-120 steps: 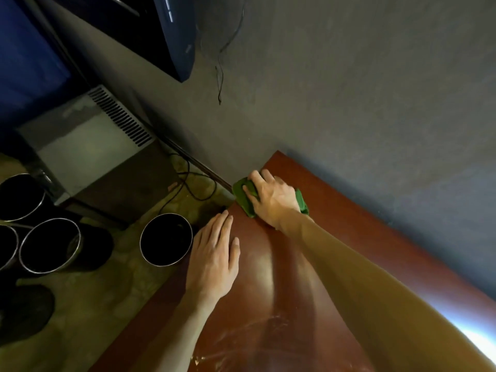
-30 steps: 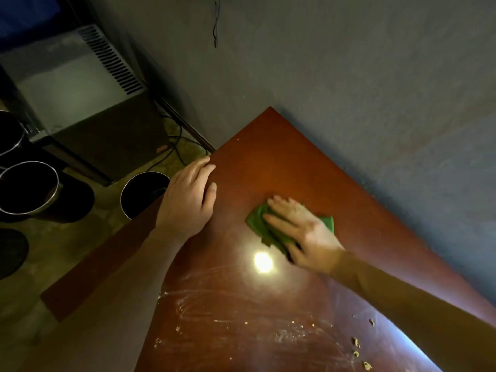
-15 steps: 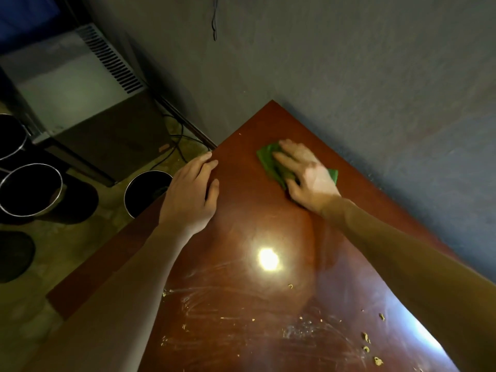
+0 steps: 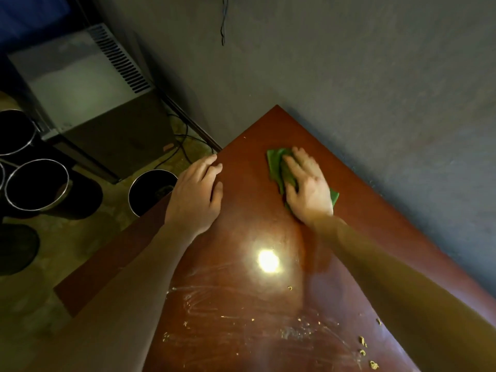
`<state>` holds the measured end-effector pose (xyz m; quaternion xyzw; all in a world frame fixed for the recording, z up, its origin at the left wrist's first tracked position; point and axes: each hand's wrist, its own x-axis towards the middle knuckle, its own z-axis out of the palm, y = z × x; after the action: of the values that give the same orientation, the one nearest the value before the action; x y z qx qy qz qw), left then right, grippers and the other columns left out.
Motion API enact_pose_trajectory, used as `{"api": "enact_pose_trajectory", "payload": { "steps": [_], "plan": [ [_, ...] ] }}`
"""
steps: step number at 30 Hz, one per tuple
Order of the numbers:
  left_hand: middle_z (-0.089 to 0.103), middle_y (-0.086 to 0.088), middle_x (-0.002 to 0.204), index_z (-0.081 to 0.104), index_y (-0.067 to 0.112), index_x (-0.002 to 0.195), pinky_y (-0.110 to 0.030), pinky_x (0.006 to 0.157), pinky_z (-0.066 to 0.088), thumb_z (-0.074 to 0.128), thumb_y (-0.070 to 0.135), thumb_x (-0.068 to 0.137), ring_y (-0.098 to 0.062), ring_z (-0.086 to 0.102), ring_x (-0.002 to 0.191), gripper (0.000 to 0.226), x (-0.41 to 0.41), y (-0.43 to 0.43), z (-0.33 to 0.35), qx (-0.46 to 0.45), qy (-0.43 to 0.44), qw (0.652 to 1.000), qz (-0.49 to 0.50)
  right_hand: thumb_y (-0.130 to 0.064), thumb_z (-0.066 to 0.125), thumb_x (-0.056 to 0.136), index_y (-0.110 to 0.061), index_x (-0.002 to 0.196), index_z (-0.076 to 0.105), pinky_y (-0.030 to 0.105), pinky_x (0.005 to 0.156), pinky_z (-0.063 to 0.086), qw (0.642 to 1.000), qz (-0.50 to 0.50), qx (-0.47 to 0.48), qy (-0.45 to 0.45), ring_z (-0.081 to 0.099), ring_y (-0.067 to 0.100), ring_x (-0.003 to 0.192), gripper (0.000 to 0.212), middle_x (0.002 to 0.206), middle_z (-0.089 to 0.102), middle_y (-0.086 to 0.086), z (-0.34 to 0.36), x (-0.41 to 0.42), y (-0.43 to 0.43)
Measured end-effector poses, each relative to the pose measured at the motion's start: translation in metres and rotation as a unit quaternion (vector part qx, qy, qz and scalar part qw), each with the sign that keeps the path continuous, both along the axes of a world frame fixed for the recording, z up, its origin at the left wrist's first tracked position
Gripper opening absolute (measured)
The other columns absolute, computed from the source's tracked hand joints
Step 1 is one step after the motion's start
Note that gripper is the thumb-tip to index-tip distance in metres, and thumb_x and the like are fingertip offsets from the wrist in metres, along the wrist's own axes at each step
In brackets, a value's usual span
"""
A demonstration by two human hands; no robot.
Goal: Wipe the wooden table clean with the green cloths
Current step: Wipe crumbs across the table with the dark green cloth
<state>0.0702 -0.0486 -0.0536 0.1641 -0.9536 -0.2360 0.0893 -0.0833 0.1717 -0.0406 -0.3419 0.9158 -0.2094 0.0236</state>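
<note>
A reddish-brown wooden table (image 4: 249, 146) runs from the far corner toward me, set against a grey wall. My right hand (image 4: 308, 187) presses a crumpled green cloth (image 4: 275, 162) flat on the tabletop near the far corner, fingers spread and pointing away; most of the cloth lies hidden under the palm. At the table's left edge my left hand (image 4: 197, 196) rests flat on the wood, fingertips at the rim. Crumbs (image 4: 362, 342) and pale smears (image 4: 241, 315) cover the near part of the top.
On the floor at the left stand several round metal pots, one (image 4: 150, 191) just beside the table edge and another (image 4: 35, 183) farther left. A grey vented appliance (image 4: 88, 84) sits beyond them, with cables (image 4: 182, 140) trailing by the wall.
Four seconds ago the cloth was at the far corner edge. One second ago it was nearer the table's middle, then my right hand pushed it back toward the corner. My left hand stayed put.
</note>
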Motion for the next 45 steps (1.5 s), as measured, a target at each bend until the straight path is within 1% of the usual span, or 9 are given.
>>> {"api": "enact_pose_trajectory", "payload": {
  "steps": [4,9,13,18,24,27,36,42,45],
  "plan": [
    [0.048,0.000,0.159,0.060,0.012,0.142,-0.036,0.123,0.033,0.051,0.021,0.106,-0.015,0.037,0.151,0.038,0.000,-0.001,-0.003,0.006,-0.004,1.000,-0.001,-0.020,0.056,0.095,-0.016,0.153,0.051,0.035,0.130,0.012,0.997,-0.079,0.009,-0.003,0.027,0.027,0.156,0.058,0.165,0.037,0.009,0.000,-0.028,-0.044],
    [0.054,-0.008,0.152,0.064,0.006,0.136,-0.044,0.116,0.042,0.058,0.014,0.103,-0.024,0.048,0.144,0.035,0.003,-0.002,-0.006,0.006,0.048,0.999,-0.017,-0.025,0.050,0.092,-0.018,0.150,0.055,0.043,0.129,0.021,1.000,0.009,0.010,-0.002,0.031,0.027,0.154,0.059,0.163,0.042,0.010,0.001,0.042,-0.037],
    [0.052,-0.008,0.156,0.063,0.007,0.139,-0.048,0.116,0.044,0.054,0.017,0.106,-0.025,0.047,0.146,0.036,0.002,-0.002,-0.005,-0.006,0.030,0.999,-0.014,-0.022,0.052,0.097,-0.018,0.152,0.052,0.045,0.129,0.020,0.997,0.073,0.010,-0.010,0.026,0.025,0.157,0.055,0.164,0.038,0.009,0.000,0.110,-0.021],
    [0.053,-0.011,0.155,0.063,0.004,0.139,-0.049,0.116,0.044,0.052,0.017,0.105,-0.027,0.048,0.146,0.038,0.002,-0.003,-0.008,-0.008,0.034,0.999,-0.021,-0.024,0.051,0.104,-0.016,0.151,0.053,0.045,0.129,0.022,0.986,0.163,0.012,0.008,0.030,0.024,0.155,0.048,0.163,0.041,0.011,-0.004,0.075,-0.010],
    [0.051,-0.007,0.157,0.062,0.006,0.141,-0.045,0.120,0.040,0.053,0.018,0.106,-0.021,0.043,0.148,0.039,0.000,-0.004,-0.005,0.013,0.023,1.000,-0.017,-0.019,0.058,0.097,-0.016,0.151,0.052,0.042,0.129,0.020,1.000,-0.031,0.002,0.004,0.034,0.029,0.152,0.054,0.162,0.042,0.011,-0.003,-0.035,-0.027],
    [0.051,-0.008,0.157,0.063,0.005,0.140,-0.042,0.120,0.040,0.053,0.019,0.106,-0.022,0.043,0.149,0.038,0.002,-0.002,-0.007,-0.001,0.023,1.000,-0.015,-0.018,0.058,0.096,-0.014,0.149,0.055,0.040,0.129,0.020,0.995,-0.103,0.000,0.005,0.037,0.032,0.151,0.054,0.161,0.043,0.013,-0.002,-0.045,-0.042],
    [0.046,-0.010,0.162,0.057,0.006,0.148,-0.044,0.121,0.039,0.045,0.029,0.108,-0.025,0.039,0.153,0.048,0.006,0.001,-0.006,-0.017,0.010,1.000,-0.019,-0.026,0.048,0.099,-0.016,0.152,0.052,0.044,0.130,0.019,0.998,0.049,0.029,-0.009,0.025,0.023,0.157,0.054,0.165,0.038,0.010,-0.003,0.078,-0.030],
    [0.043,-0.005,0.165,0.055,0.009,0.150,-0.040,0.125,0.033,0.047,0.026,0.109,-0.020,0.034,0.155,0.045,0.005,0.000,-0.007,-0.001,-0.001,1.000,-0.012,-0.034,0.042,0.105,-0.017,0.159,0.040,0.047,0.130,0.017,0.995,0.015,0.099,0.008,0.020,0.027,0.158,0.056,0.169,0.028,0.012,0.000,0.010,-0.041],
    [0.048,-0.008,0.161,0.060,0.007,0.145,-0.042,0.122,0.039,0.051,0.019,0.108,-0.022,0.040,0.152,0.040,0.004,-0.002,-0.009,-0.021,0.010,1.000,-0.011,-0.031,0.047,0.107,-0.017,0.161,0.033,0.043,0.131,0.010,0.993,-0.039,0.108,0.002,0.016,0.029,0.159,0.058,0.171,0.023,0.011,0.002,-0.047,-0.058]
  ]
}}
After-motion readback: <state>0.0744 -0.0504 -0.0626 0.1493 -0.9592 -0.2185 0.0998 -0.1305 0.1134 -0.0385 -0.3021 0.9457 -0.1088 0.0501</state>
